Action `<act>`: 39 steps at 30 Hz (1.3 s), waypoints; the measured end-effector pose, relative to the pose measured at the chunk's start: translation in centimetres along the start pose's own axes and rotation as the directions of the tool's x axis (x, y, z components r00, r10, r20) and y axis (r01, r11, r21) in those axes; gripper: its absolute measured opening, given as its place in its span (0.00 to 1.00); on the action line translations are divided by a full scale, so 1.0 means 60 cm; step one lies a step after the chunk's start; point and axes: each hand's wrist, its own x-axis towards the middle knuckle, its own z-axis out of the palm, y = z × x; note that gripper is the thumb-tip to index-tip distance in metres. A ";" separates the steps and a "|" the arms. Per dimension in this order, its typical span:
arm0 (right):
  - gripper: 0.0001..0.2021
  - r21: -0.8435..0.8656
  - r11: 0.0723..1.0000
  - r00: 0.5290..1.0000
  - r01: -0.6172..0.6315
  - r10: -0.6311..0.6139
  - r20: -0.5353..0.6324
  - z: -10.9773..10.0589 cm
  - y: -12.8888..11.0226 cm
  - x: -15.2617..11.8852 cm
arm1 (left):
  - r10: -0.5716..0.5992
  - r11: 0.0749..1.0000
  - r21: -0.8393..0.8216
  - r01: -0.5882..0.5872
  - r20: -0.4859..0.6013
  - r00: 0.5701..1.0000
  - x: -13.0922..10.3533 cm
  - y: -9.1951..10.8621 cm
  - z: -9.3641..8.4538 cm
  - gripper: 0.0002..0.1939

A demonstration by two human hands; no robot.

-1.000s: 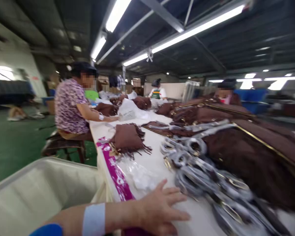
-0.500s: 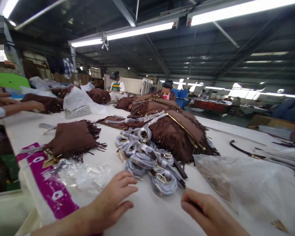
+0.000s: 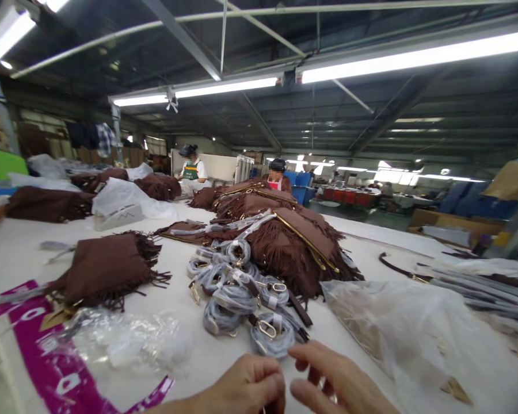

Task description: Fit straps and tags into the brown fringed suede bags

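Observation:
My left hand point(image 3: 248, 386) is at the bottom middle, its fingers curled together; whatever they may pinch is hidden. Just to its right, my right hand point(image 3: 334, 382) has its thumb and fingers apart, with nothing plain between them. Right beyond both hands lies a pile of coiled straps point(image 3: 231, 302), wrapped in greyish plastic, with gold clips and dark brown ends. Behind the straps, brown fringed bags point(image 3: 285, 230) with gold zips are heaped up. A single brown fringed bag point(image 3: 106, 267) lies to the left, beside crumpled clear plastic point(image 3: 129, 339).
A purple-and-white plastic sheet point(image 3: 47, 345) covers the near left table edge. On the right lie a large translucent bag point(image 3: 406, 328) and several wrapped straps point(image 3: 479, 293). Two people point(image 3: 191, 167) work across the table. A white box-like object point(image 3: 118, 217) stands back left.
My hands have come together at the bottom middle: the left moved right and its fingers curled, the right moved left and its fingers parted. The view has shifted; the co-worker's arms have mostly left it.

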 end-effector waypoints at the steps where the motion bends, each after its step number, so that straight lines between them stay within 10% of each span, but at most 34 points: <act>1: 0.12 0.052 0.998 0.999 0.027 -0.025 -0.043 0.001 0.000 0.005 | 0.011 0.999 0.041 -0.011 -0.001 1.000 0.004 -0.003 0.002 0.26; 9: 0.12 0.318 0.938 0.970 0.136 -0.061 -0.234 0.016 0.004 0.030 | 0.089 0.946 0.310 -0.100 0.050 0.995 0.037 0.029 -0.009 0.16; 11: 0.15 0.513 0.852 0.958 0.104 0.053 -0.282 0.005 0.003 0.027 | 0.276 0.749 0.620 -0.233 0.028 0.961 0.055 0.059 -0.037 0.13; 13: 0.19 0.698 0.714 0.953 0.055 0.171 -0.250 -0.006 0.003 0.023 | 0.428 0.353 0.911 -0.213 0.045 0.903 0.085 0.084 -0.075 0.11; 15: 0.22 0.783 0.622 0.963 0.009 0.204 -0.173 -0.013 0.005 0.022 | 0.373 0.060 0.993 -0.098 0.069 0.925 0.122 0.096 -0.115 0.11; 17: 0.23 0.779 0.628 0.973 -0.007 0.183 -0.139 -0.012 0.009 0.023 | 0.274 -0.029 0.999 -0.019 0.027 0.961 0.156 0.099 -0.148 0.09; 24: 0.19 0.609 0.792 0.960 -0.041 0.200 -0.195 -0.006 0.021 0.036 | 0.408 0.111 0.993 -0.030 -0.018 0.913 0.155 0.127 -0.166 0.11; 30: 0.13 0.494 0.869 0.935 -0.006 0.179 -0.305 -0.012 0.006 0.035 | 0.539 0.627 0.746 -0.224 -0.208 0.816 0.092 0.147 -0.076 0.05; 39: 0.11 0.468 0.884 0.898 -0.014 0.217 -0.383 -0.003 0.008 0.039 | 0.650 0.575 0.781 -0.245 -0.254 0.716 0.085 0.123 -0.010 0.04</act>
